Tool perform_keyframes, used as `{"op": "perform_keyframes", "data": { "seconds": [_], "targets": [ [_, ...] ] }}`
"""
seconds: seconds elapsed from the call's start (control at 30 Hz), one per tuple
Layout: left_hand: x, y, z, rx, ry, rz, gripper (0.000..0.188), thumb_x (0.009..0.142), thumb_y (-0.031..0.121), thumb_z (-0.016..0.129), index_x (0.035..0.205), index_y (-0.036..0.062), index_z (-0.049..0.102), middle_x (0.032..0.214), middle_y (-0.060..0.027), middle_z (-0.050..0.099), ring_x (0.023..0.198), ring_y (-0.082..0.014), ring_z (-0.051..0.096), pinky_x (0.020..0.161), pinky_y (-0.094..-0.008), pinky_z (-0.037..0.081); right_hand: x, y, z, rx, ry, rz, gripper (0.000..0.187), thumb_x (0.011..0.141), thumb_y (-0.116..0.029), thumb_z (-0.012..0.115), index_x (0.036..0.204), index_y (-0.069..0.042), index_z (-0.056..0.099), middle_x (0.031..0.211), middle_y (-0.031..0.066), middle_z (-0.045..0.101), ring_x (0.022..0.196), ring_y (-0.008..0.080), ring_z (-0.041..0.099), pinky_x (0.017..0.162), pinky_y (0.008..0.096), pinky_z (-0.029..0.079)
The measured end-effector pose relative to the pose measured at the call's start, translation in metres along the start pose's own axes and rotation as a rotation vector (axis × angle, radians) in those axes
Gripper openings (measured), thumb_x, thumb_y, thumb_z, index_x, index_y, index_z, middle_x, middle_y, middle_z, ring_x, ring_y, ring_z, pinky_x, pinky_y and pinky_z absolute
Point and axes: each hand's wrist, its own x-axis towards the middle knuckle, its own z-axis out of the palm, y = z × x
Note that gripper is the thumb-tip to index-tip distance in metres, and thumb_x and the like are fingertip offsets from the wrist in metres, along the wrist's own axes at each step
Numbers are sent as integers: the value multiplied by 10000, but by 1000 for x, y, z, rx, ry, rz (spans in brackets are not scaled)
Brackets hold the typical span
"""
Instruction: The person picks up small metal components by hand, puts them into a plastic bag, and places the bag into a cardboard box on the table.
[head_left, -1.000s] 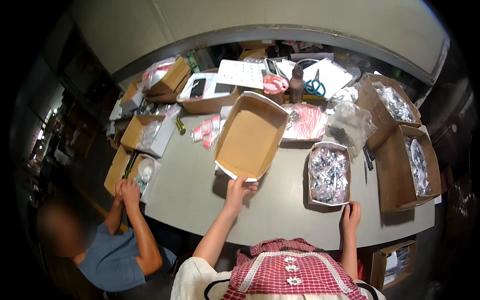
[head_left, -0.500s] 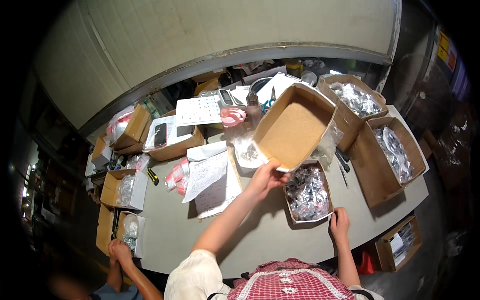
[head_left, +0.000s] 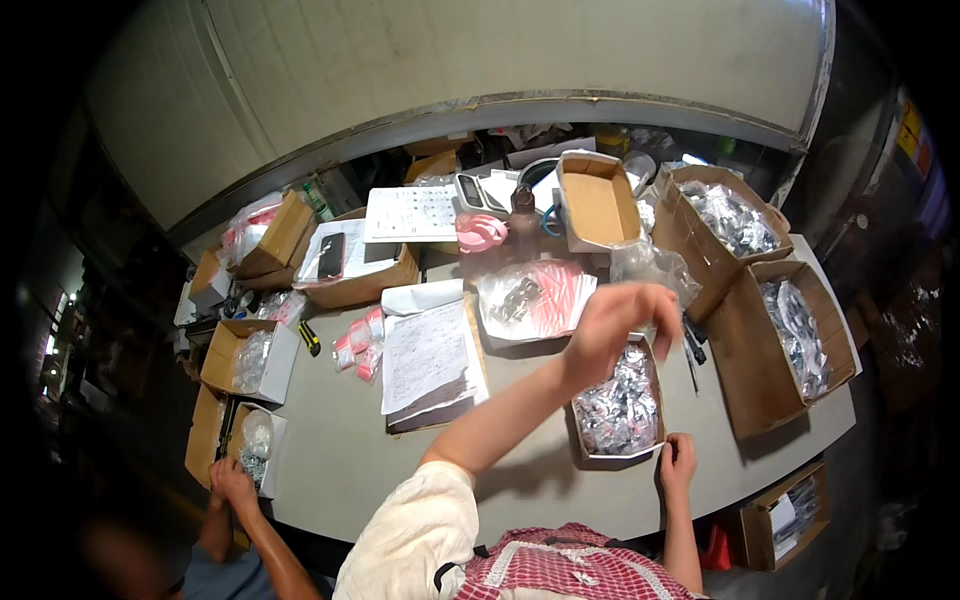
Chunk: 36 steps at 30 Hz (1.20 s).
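My left hand (head_left: 622, 322) is in the air over the far end of a small cardboard box (head_left: 580, 430) filled with clear plastic bags of small parts (head_left: 618, 405). Its fingers are loosely curved and apart, with nothing in them. My right hand (head_left: 678, 462) is at that box's near right corner, fingers closed on the edge. An empty shallow cardboard box (head_left: 600, 203) stands at the back, beyond my left hand. Between them, a crumpled clear plastic bag (head_left: 655, 270) lies to the right. A white tray (head_left: 530, 345) holds pink-edged zip bags (head_left: 552, 296).
Large cartons of bagged parts (head_left: 735, 400) line the right side. A handwritten sheet (head_left: 425, 360), a yellow-black cutter (head_left: 309, 340) and a phone (head_left: 331, 256) lie to the left. At lower left, another person's hands (head_left: 232, 482) are by a small box (head_left: 272, 475).
My left hand has let go of the empty cardboard box, which now stands farther back, uncovering the white tray's pink-edged bags. My right hand stays at the filled box's corner.
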Motion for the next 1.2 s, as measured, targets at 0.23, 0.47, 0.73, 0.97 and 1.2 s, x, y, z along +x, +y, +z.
{"op": "perform_keyframes", "data": {
  "seconds": [0.23, 0.47, 0.73, 0.97, 1.2],
  "targets": [
    [-75, 144, 82, 269, -256, 931, 329, 900, 71, 560, 571, 64, 563, 549, -9, 516, 503, -132, 531, 642, -279, 529, 1, 9, -4, -35, -46, 3, 53, 864, -2, 545, 909, 3, 572, 899, 151, 575, 836, 325, 579, 749, 387, 475],
    [-116, 181, 138, 391, -234, 949, 261, 774, -97, 541, 555, 44, 518, 565, -37, 536, 572, -92, 547, 603, -251, 502, -2, 12, -1, -50, -98, -25, 76, 877, -21, 547, 943, 3, 577, 935, 142, 579, 867, 321, 579, 782, 382, 478],
    [-114, 190, 187, 235, -32, 693, 190, 756, -93, 558, 600, 11, 586, 626, -61, 595, 608, -157, 617, 641, -323, 562, 0, 12, 2, -11, -120, -51, 84, 863, -23, 565, 943, -11, 589, 934, 128, 589, 869, 307, 594, 781, 377, 484],
    [-142, 194, 216, 223, 3, 493, 290, 792, -90, 570, 536, 32, 508, 558, -30, 521, 502, -117, 546, 529, -228, 507, 2, 14, -2, -4, -148, -43, 89, 853, -32, 575, 937, -21, 603, 930, 116, 598, 859, 292, 604, 770, 372, 490],
    [-111, 185, 231, 8, 172, 428, 276, 785, -135, 537, 552, 8, 508, 608, -67, 526, 563, -169, 600, 593, -278, 586, 2, 15, -2, -6, -160, -38, 89, 847, -35, 580, 932, -25, 607, 925, 110, 601, 853, 290, 605, 761, 372, 490]
  ]
}}
